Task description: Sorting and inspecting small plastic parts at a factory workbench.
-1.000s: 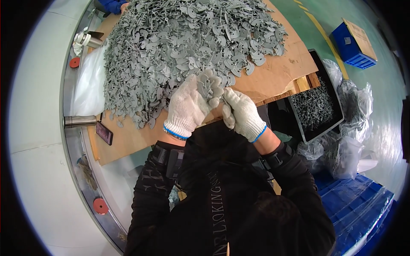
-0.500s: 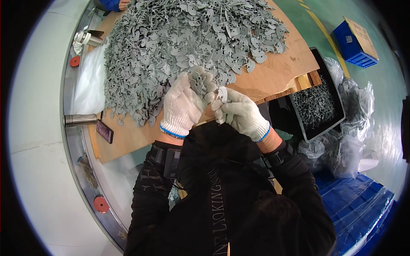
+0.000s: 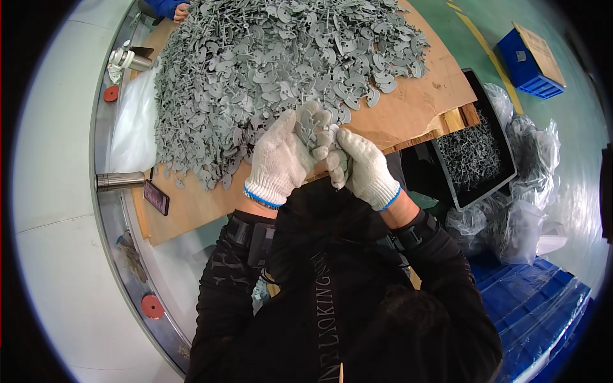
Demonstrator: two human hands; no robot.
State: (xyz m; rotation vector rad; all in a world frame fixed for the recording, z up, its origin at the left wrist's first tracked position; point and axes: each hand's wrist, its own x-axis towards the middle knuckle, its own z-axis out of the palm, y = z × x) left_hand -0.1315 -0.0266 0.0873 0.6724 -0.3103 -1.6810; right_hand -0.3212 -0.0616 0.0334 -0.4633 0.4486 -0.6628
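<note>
White knit gloves with blue cuffs cover both my hands, which meet at the near edge of a big heap of flat, curved grey parts [image 3: 274, 70]. My left hand [image 3: 283, 150] is closed around several of these grey curved parts [image 3: 309, 124], its fingers curled over them. Pinched between thumb and fingers, my right hand [image 3: 363, 165] has a grey curved part [image 3: 333, 129] right beside the left fingertips. Much of that part is hidden by the gloves. The heap lies on a brown board tabletop [image 3: 415, 108].
To the right of the tabletop stands a black bin [image 3: 454, 191] of thin grey pieces, with clear plastic bags [image 3: 533, 159] around it. A phone [image 3: 156, 196] and a steel flask [image 3: 120, 180] lie at the left edge. Another person's hand [image 3: 181, 13] shows at the far left.
My right hand has come slightly closer to the left, bringing its fingertips and the grey part against the left fingers. My left hand has shifted slightly right.
</note>
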